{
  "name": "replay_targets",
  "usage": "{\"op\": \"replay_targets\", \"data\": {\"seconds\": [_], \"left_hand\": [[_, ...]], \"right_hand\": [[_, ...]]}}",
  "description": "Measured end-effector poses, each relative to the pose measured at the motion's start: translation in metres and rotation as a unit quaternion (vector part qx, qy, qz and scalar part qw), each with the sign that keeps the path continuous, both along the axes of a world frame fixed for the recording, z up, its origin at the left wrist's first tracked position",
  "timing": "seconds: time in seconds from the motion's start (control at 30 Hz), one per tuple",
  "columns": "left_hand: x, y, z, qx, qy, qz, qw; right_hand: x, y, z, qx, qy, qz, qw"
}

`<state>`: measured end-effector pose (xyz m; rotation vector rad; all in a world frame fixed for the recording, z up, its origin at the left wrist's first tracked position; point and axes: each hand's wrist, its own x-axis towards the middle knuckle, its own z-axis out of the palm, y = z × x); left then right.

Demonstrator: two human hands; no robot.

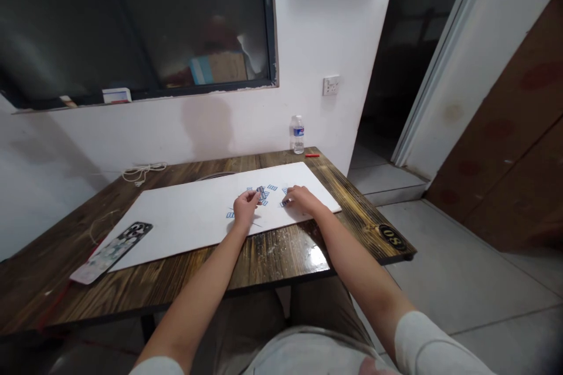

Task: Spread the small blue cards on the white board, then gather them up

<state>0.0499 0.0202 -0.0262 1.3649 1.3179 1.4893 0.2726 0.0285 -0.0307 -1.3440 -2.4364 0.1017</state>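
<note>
Left hand [246,208] and right hand [303,199] rest apart, any grip unclear, among small flat blue strips [272,187], probably light and best pinched by their edges.

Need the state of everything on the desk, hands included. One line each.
White board: flat on the wooden desk.
Blue pieces: scattered on the board.
Left hand: down among them, grip unclear.
Right hand: down among them, grip unclear.
Phone: lying flat, back up.
Water bottle: upright, capped.
White cable: loosely coiled on the desk.
</note>
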Motion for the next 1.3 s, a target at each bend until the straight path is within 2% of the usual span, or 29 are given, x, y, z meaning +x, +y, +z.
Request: {"op": "replay_targets", "data": {"seconds": [0.13,0.4,0.8,0.93,1.13,1.3], "left_hand": [[0.0,-0.001,0.0,0.002,0.002,0.003,1.0],[0.0,0.0,-0.001,0.006,0.006,0.019,1.0],[0.001,0.0,-0.003,0.006,0.013,0.009,1.0],[0.0,0.0,-0.004,0.007,0.012,0.009,1.0],[-0.001,0.0,-0.004,0.013,0.018,0.005,1.0],[-0.001,0.001,-0.006,0.017,0.025,0.002,1.0]], "right_hand": [[-0.003,-0.001,0.002,-0.021,0.008,-0.014,1.0],[-0.007,0.005,-0.002,-0.104,0.01,-0.086,0.991],[-0.004,0.007,0.0,-0.14,0.006,-0.098,0.985],[-0.004,0.003,0.003,-0.137,0.013,-0.121,0.983],[-0.005,0.0,0.009,-0.153,-0.001,-0.12,0.981],[-0.003,0.003,0.006,-0.16,0.055,-0.117,0.979]]}}
